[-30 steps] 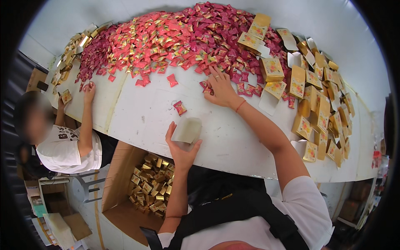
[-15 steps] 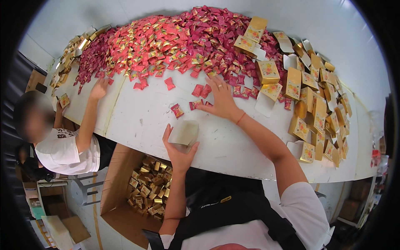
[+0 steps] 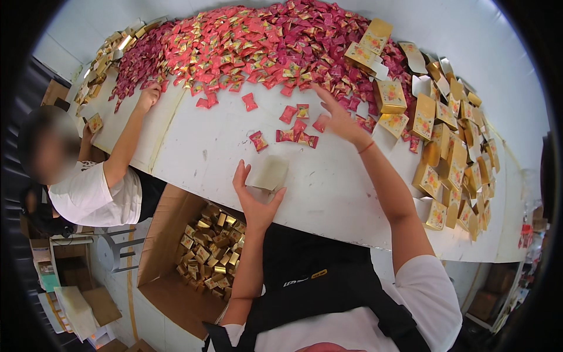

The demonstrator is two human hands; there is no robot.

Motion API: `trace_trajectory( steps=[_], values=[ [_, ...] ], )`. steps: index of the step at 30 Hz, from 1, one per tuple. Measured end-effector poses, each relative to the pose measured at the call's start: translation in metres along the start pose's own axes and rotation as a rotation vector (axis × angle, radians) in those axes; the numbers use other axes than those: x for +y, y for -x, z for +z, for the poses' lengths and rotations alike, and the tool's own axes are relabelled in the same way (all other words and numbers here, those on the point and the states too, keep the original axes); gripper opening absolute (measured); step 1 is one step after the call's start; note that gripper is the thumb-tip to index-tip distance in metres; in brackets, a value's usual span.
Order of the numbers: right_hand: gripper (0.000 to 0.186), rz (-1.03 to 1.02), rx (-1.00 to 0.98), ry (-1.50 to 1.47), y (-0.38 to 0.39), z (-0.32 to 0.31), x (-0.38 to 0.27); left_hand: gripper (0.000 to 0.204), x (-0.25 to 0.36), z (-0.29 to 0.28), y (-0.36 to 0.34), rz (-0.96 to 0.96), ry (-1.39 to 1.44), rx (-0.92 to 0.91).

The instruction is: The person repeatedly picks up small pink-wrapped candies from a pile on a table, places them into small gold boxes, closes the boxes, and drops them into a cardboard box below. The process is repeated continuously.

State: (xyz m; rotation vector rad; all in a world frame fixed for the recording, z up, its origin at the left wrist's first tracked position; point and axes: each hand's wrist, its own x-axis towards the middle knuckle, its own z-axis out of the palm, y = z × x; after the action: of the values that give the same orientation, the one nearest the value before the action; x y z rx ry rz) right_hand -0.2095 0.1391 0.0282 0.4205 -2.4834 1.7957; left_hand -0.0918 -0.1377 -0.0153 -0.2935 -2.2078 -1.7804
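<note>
My left hand holds a small carton between thumb and fingers, close to the table's near edge. The carton's pale inside shows. My right hand reaches over the table with its fingers stretched out. Their tips are by the near edge of the heap of wrapped candies, red in the middle and purple at both sides. One loose red candy lies beside the right thumb. Just beyond the carton is a small group of candies, with a single candy left of it.
Gold flowered cartons, many with raised flaps, pile up along the right side of the table. Below the near edge stands a cardboard box holding small gold cartons. At left, another person reaches toward the candies.
My right hand has moved right, away from the loose candies, and they lie in a slightly different arrangement. My left hand keeps hold of the carton. The whole view has shifted slightly.
</note>
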Motion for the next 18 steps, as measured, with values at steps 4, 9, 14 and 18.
trace_trajectory(
  steps=[4,9,14,18],
  values=[
    [0.077,0.154,-0.084,-0.219,-0.008,-0.023,-0.008,0.103,-0.004,0.003,0.002,-0.003,0.034,0.023],
    [0.098,-0.030,-0.085,0.903,-0.009,0.046,-0.018,0.102,-0.009,0.001,0.004,0.002,0.049,0.033],
    [0.064,-0.316,0.010,1.035,0.003,0.088,0.013,0.108,0.004,0.004,0.000,-0.047,0.073,0.024],
    [0.029,-0.292,-0.011,0.879,0.027,0.083,0.001,0.115,0.009,0.001,0.002,-0.001,-0.031,-0.034]
  ],
)
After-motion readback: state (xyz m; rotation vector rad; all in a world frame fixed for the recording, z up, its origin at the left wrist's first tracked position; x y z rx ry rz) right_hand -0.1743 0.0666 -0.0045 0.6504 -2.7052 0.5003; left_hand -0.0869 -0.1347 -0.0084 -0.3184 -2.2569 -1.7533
